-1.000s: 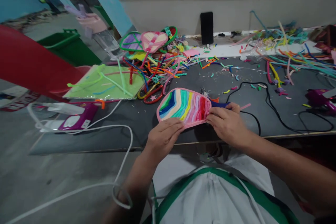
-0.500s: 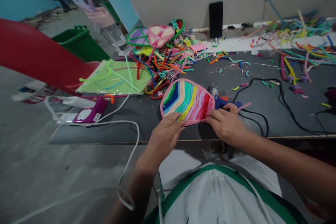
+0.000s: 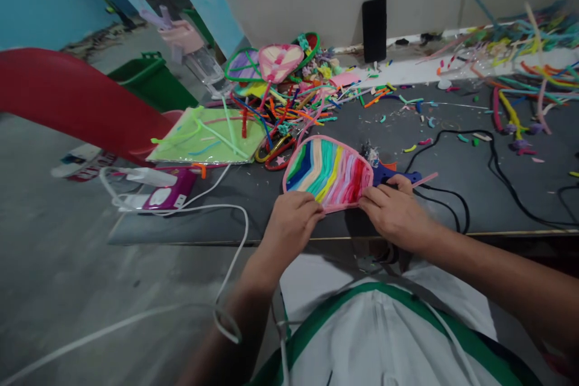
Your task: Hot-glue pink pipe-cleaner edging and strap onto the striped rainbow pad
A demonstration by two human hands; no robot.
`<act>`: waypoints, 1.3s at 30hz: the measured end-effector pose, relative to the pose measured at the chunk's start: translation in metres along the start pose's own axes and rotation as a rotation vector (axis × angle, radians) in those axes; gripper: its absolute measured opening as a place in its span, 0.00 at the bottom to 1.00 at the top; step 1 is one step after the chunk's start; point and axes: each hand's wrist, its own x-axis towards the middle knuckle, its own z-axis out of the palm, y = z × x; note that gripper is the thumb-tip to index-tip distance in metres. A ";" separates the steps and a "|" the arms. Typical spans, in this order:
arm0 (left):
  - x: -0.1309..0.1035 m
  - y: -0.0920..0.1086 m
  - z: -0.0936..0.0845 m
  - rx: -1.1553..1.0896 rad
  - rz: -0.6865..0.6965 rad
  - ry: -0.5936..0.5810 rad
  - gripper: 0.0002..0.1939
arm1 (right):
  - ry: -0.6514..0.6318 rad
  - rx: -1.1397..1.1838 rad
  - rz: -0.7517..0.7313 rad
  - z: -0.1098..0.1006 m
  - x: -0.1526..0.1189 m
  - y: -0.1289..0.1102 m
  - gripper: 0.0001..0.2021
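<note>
Only the view has shifted: one striped panel [image 3: 329,172] lies centrally at the table's [image 3: 217,230] near side. Left hand [image 3: 292,220] grips its near edge, fingers together, thumb hidden; right hand [image 3: 394,210] pinches its right end, partly hiding one blue tool [image 3: 384,173].

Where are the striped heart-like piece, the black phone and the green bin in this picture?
Striped piece [image 3: 333,174]: head view, on the middle of its stripes.
Black phone [image 3: 374,30]: head view, middle of its dark face.
Green bin [image 3: 158,88]: head view, on its outer wall.
</note>
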 end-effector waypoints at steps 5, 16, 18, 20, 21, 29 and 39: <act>0.005 -0.005 0.004 -0.009 0.068 -0.065 0.07 | -0.001 0.008 0.007 0.002 -0.001 0.000 0.12; 0.029 0.013 0.011 0.082 0.066 -0.124 0.10 | -0.003 0.001 0.011 0.000 0.001 -0.001 0.11; 0.030 0.016 0.010 0.111 0.042 -0.129 0.09 | -0.004 0.002 0.006 -0.001 0.001 0.000 0.10; 0.033 0.019 0.009 0.134 0.030 -0.131 0.09 | -0.012 0.000 0.002 -0.002 0.002 0.000 0.10; 0.034 0.022 0.008 0.138 0.034 -0.137 0.09 | -0.016 -0.002 -0.001 -0.002 0.002 0.000 0.10; 0.047 0.031 0.013 0.130 0.074 -0.228 0.05 | -0.017 -0.073 -0.036 -0.004 0.003 0.001 0.10; 0.040 0.023 0.007 0.085 0.137 -0.217 0.07 | -0.013 -0.085 0.001 -0.006 0.010 0.003 0.13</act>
